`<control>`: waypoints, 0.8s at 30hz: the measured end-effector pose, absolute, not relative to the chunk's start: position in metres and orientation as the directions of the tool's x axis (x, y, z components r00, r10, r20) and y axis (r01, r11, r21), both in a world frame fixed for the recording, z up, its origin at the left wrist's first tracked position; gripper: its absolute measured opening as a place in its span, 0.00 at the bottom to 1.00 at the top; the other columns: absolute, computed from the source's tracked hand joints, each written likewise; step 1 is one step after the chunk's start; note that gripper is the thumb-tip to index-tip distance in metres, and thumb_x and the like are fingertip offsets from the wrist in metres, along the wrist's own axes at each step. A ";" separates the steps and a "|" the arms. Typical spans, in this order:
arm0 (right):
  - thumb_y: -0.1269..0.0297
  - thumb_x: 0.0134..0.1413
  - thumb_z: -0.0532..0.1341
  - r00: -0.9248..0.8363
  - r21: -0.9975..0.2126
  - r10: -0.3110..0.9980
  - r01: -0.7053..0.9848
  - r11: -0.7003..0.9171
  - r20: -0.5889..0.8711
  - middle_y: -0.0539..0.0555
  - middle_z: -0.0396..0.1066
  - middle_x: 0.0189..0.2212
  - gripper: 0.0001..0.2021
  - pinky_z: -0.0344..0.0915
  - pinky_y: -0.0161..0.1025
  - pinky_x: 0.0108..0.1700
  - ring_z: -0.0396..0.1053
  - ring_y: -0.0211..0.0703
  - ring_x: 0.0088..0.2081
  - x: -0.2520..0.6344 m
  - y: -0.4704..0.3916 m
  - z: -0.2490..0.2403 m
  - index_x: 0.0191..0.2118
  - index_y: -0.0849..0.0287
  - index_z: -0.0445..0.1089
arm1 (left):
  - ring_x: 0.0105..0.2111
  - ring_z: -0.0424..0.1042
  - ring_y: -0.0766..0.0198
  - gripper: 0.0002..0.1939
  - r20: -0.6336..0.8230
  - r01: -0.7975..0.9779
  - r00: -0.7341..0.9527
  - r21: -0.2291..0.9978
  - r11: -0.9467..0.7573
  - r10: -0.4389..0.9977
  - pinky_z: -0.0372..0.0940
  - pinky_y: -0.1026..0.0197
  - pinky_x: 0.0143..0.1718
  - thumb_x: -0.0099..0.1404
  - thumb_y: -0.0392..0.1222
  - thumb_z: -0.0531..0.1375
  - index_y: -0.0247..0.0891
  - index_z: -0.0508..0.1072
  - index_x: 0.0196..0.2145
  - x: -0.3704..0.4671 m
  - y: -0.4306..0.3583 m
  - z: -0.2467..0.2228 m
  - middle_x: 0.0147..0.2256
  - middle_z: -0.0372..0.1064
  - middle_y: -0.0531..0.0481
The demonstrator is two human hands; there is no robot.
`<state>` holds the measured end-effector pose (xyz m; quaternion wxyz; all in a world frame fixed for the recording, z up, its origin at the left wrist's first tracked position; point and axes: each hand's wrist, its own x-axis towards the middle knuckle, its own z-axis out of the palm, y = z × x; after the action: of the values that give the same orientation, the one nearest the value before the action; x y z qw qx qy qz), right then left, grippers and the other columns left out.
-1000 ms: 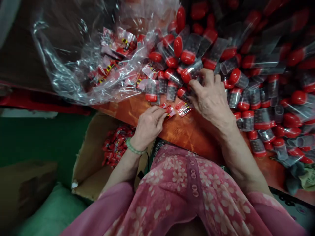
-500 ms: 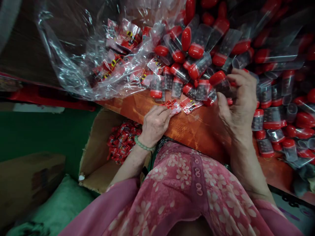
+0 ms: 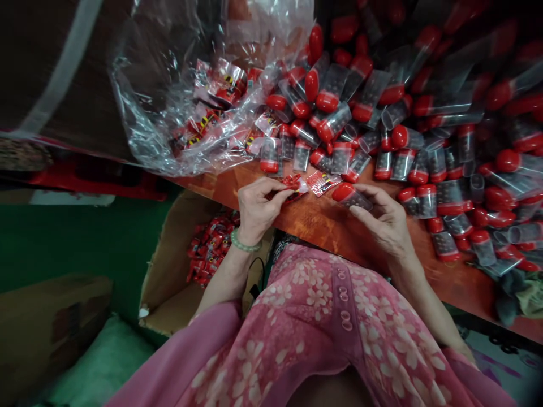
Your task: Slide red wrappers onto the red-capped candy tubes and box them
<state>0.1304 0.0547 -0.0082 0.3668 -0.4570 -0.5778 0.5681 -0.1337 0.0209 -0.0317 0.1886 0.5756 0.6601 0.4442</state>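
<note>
The left hand partly covers a red packet (print illegible); the right hand obscures part of a red-tipped container. The container heap, blurred at its far side, exceeds the right edge.

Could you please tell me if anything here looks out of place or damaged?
Nothing looks clearly damaged. The red-ended containers lie at many angles, some on others, but this may be a loose heap. One red packet lies loose on the orange table between the left hand and right hand, outside the plastic bag.
</note>
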 end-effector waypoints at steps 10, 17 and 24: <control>0.56 0.62 0.67 -0.399 -0.973 0.915 0.177 0.147 0.065 0.54 0.79 0.51 0.17 0.75 0.48 0.56 0.78 0.48 0.50 0.128 0.052 0.022 0.54 0.50 0.75 | 0.31 0.76 0.68 0.04 0.517 0.668 -0.060 0.656 -0.350 0.854 0.71 0.64 0.36 0.64 0.39 0.70 0.39 0.80 0.32 -0.118 0.005 0.012 0.31 0.80 0.52; 0.54 0.62 0.67 -0.379 -0.952 0.919 0.225 0.206 0.110 0.54 0.80 0.49 0.17 0.75 0.50 0.55 0.78 0.48 0.48 0.135 0.056 0.029 0.55 0.50 0.74 | 0.35 0.80 0.66 0.06 0.392 0.569 -0.063 0.769 -0.290 0.918 0.73 0.64 0.38 0.69 0.35 0.62 0.37 0.81 0.36 -0.105 0.002 0.012 0.35 0.82 0.48; 0.58 0.63 0.66 -0.403 -0.950 0.907 0.219 0.225 0.122 0.54 0.80 0.49 0.16 0.75 0.48 0.54 0.78 0.48 0.48 0.151 0.053 0.028 0.55 0.49 0.75 | 0.26 0.75 0.69 0.07 0.294 0.409 -0.091 0.882 -0.233 0.952 0.70 0.64 0.33 0.61 0.38 0.72 0.37 0.79 0.27 -0.078 0.001 0.010 0.26 0.78 0.53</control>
<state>0.1508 0.0528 0.0281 0.3648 -0.4066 -0.6923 0.4715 -0.0780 0.0012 0.0102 0.2775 0.6144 0.5535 0.4891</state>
